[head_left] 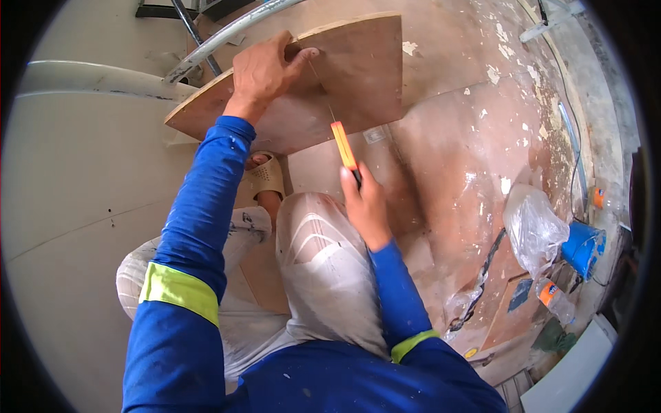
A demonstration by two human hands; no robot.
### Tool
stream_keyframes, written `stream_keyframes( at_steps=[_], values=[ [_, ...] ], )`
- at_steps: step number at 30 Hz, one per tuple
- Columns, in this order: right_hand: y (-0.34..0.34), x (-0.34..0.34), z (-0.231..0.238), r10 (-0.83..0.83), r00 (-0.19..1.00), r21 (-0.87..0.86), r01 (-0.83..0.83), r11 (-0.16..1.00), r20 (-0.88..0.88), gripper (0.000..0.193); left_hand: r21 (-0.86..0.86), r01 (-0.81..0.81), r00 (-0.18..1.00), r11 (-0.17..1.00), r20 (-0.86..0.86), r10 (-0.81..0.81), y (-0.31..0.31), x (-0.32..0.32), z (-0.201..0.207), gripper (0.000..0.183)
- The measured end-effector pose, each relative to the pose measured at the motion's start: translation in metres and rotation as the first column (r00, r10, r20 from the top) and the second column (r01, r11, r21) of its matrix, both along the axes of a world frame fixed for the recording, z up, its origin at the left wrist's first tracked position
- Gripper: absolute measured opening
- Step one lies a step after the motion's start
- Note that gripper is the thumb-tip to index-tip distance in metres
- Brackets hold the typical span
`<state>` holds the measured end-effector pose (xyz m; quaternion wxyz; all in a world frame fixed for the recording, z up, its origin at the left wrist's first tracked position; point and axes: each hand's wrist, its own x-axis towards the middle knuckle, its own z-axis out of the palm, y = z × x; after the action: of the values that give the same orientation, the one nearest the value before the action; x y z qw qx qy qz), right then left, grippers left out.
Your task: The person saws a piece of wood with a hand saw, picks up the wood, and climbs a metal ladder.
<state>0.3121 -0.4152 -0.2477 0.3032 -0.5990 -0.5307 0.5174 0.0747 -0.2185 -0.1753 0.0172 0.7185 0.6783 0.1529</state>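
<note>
My left hand (pixel 265 72) grips the upper edge of a brown wooden board (pixel 368 76), its thumb on the near face. The board is tilted, with a curved top edge. My right hand (pixel 367 206) is closed on the black end of a slim yellow-and-orange hand tool (pixel 343 146), which points up at the board's lower edge. A thin line runs from the tool's tip across the board to my left thumb. I cannot tell whether it is a narrow blade or a line on the wood. My knees in pale, stained trousers (pixel 330 275) are below.
Pale metal tubes (pixel 227 38) pass behind the board at the upper left. A sandalled foot (pixel 265 175) rests under it. On the right lie a clear plastic bag (pixel 533 227), a blue bucket (pixel 584 249), a plastic bottle (pixel 555 299) and a white panel (pixel 571 372). Paint flakes mark the floor.
</note>
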Motion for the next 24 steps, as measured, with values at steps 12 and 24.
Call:
stream_keyframes(
  at_steps=[12, 24],
  values=[
    [-0.011, 0.001, -0.012, -0.031, 0.997, 0.078, 0.036, 0.996, -0.069, 0.037, -0.021, -0.028, 0.999, 0.999, -0.034, 0.028, 0.005, 0.0, -0.003, 0.065],
    [-0.018, 0.011, 0.016, -0.014, 0.998, -0.003, 0.015, 1.0, 0.055, 0.029, -0.029, -0.002, 1.0, 1.0, -0.016, 0.002, 0.0, 0.0, 0.002, 0.067]
  ],
)
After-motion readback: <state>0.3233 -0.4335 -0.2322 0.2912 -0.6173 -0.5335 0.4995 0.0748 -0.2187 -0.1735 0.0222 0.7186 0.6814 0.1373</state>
